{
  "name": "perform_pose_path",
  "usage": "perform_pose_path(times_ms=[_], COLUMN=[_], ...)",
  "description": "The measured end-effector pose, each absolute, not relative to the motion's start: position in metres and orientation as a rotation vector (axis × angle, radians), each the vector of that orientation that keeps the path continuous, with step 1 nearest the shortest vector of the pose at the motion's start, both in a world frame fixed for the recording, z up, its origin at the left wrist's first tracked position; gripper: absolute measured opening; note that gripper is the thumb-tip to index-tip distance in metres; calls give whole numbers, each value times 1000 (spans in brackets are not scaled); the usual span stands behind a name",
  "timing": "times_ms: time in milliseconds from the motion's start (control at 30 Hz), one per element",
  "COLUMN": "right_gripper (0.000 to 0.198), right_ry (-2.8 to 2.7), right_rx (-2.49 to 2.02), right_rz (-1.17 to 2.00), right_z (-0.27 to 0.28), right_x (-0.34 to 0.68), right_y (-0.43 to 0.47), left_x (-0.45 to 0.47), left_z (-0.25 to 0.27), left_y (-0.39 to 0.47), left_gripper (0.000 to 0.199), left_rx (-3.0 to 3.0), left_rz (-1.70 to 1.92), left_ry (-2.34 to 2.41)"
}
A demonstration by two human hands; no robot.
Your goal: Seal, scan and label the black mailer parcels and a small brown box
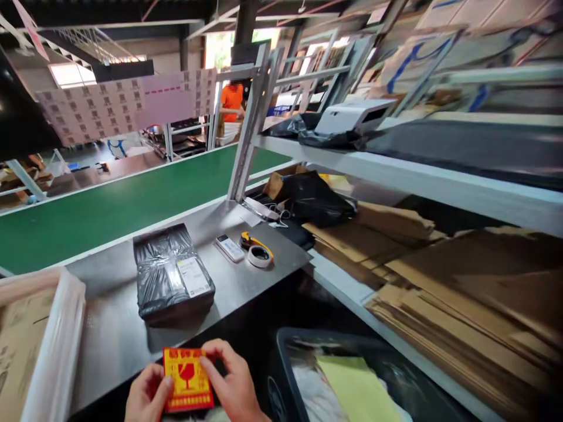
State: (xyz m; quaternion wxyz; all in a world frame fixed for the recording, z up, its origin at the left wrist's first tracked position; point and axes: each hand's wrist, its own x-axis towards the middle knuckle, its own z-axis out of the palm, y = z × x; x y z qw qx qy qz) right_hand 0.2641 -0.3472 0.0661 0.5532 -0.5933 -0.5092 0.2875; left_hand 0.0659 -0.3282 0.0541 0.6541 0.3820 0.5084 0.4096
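Between my two hands, at the bottom of the view, is a yellow and red fragile sticker (188,380) printed with a broken wine glass. My left hand (147,394) pinches its left edge with thumb and fingers. At its right edge, my right hand (233,378) grips the upper corner. Beyond the hands a parcel wrapped in black plastic (160,275) lies on the metal table (112,346), with a white shipping label (193,276) on its top.
A tape dispenser (259,256) and a phone-like white device (230,248) lie right of the parcel. Behind runs a green conveyor belt (132,199). Flattened cardboard (440,316) fills the right shelf. A dark bin (285,340) stands below. A person in orange (231,102) is far off.
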Motion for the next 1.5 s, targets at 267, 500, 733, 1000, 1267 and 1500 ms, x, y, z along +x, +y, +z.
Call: perform_pose_path(times_ms=[267, 500, 733, 1000, 1267, 1500], right_gripper=[25, 30, 25, 10, 12, 27], right_ry=[-1101, -1069, -1219, -1461, -1580, -1649], right_rx=[-1564, -1697, -1591, -1581, -1625, -1655], right_rz=[676, 606, 737, 851, 870, 805], right_z=[57, 66, 77, 53, 28, 22], right_x=[327, 358, 397, 403, 408, 398], right_y=[-282, -195, -32, 87, 83, 82], left_x=[117, 148, 188, 211, 220, 223], left_z=[50, 49, 76, 73, 77, 87], left_y=[-246, -144, -19, 54, 57, 61], left_gripper=[54, 67, 21, 17, 17, 21], left_rx=[1070, 1212, 1599, 1662, 1686, 1858], left_rz=[754, 719, 775, 448, 243, 78], left_ry=[1121, 1174, 1455, 1908, 2043, 2033])
